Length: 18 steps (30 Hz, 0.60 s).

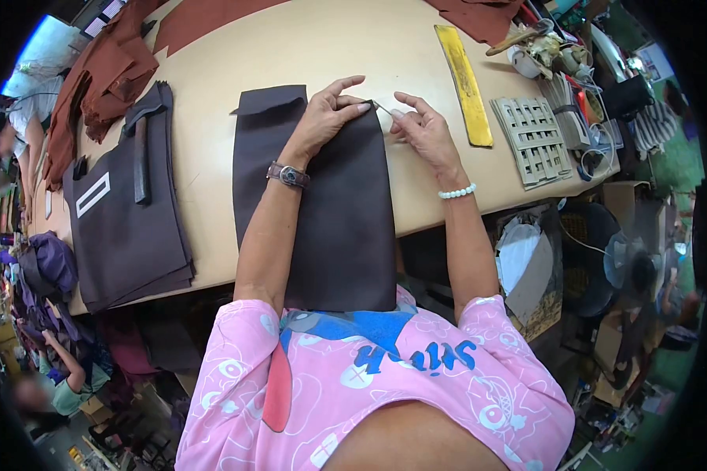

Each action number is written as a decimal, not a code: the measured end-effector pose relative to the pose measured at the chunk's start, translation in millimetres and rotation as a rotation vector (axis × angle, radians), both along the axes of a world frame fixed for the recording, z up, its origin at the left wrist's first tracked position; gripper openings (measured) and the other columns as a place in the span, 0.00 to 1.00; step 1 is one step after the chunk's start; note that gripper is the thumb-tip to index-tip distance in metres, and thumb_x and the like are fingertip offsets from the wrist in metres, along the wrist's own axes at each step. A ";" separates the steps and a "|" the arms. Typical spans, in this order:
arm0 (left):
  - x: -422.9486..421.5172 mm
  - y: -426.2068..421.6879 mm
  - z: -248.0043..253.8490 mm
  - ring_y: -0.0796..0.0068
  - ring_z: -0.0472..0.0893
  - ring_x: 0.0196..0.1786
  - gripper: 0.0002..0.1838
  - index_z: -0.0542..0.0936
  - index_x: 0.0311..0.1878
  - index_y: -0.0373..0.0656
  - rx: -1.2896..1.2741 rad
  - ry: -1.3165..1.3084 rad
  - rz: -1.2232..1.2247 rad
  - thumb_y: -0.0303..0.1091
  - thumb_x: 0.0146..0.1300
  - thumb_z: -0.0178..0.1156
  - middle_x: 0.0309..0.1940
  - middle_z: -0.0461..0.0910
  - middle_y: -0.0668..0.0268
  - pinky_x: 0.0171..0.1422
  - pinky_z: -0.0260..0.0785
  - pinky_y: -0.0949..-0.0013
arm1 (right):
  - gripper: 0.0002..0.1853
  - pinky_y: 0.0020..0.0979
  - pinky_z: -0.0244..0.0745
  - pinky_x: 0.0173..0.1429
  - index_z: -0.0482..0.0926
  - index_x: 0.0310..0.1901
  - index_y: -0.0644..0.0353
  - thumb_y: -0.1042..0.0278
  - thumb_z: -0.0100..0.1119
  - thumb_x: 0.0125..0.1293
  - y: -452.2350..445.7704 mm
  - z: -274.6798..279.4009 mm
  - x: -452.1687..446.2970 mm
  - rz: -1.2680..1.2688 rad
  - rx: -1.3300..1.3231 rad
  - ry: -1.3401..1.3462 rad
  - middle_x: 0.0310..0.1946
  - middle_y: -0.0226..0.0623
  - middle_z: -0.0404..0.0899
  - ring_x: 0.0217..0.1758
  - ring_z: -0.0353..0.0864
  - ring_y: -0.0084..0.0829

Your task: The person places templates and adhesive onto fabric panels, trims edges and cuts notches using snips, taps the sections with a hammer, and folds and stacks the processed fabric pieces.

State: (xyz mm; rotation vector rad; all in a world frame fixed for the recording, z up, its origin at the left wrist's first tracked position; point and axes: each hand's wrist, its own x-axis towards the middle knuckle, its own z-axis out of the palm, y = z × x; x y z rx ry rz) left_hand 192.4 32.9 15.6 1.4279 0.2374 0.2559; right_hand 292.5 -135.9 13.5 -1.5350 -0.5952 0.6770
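Observation:
A long dark brown panel of leather or cloth (pixel 342 212) lies over the table edge and reaches my lap, its far left end folded over. My left hand (pixel 326 118) rests on the panel, thumb and index finger pinching its far right corner. Just right of that corner, my right hand (pixel 423 133) is closed in a pinch on a thin, pointed metal tool (pixel 382 107), its other fingers raised. The tool's tip meets the corner by my left fingertips. Its exact kind is too small to make out.
A stack of dark sheets (pixel 126 235) at left carries a hammer (pixel 141 157) and a white rectangular frame (pixel 93 195). Reddish-brown leather pieces (pixel 118 74) lie behind. At right are a yellow strip (pixel 465 90), a beige slotted rack (pixel 532 141) and clutter. Other people sit at left.

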 end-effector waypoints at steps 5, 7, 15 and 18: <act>-0.5 0.3 0.3 0.83 0.78 0.41 0.29 0.65 0.65 0.39 0.011 0.015 -0.016 0.26 0.60 0.60 0.37 0.82 0.65 0.48 0.70 0.80 | 0.24 0.20 0.71 0.34 0.68 0.58 0.66 0.65 0.59 0.63 -0.2 1.3 -1.3 0.009 0.018 0.024 0.24 0.33 0.79 0.27 0.76 0.18; 0.4 1.3 -0.6 0.83 0.78 0.41 0.29 0.64 0.65 0.40 0.022 0.011 -0.024 0.27 0.59 0.61 0.37 0.82 0.65 0.48 0.70 0.80 | 0.24 0.20 0.72 0.34 0.68 0.58 0.66 0.65 0.60 0.63 -0.3 5.0 -3.3 0.003 -0.006 -0.002 0.24 0.33 0.79 0.27 0.77 0.18; 0.2 0.5 0.6 0.86 0.78 0.38 0.31 0.64 0.66 0.42 0.027 0.026 -0.023 0.29 0.59 0.62 0.35 0.82 0.68 0.45 0.69 0.83 | 0.25 0.20 0.72 0.34 0.67 0.59 0.66 0.65 0.60 0.63 -0.8 4.9 -2.6 0.009 -0.006 -0.021 0.23 0.33 0.79 0.27 0.77 0.18; -0.2 0.2 1.5 0.87 0.78 0.38 0.31 0.63 0.66 0.42 0.038 0.032 -0.024 0.28 0.59 0.62 0.35 0.82 0.68 0.45 0.69 0.83 | 0.25 0.20 0.72 0.34 0.68 0.59 0.66 0.64 0.60 0.63 -0.7 4.2 -1.8 0.012 -0.016 -0.034 0.23 0.32 0.79 0.27 0.77 0.18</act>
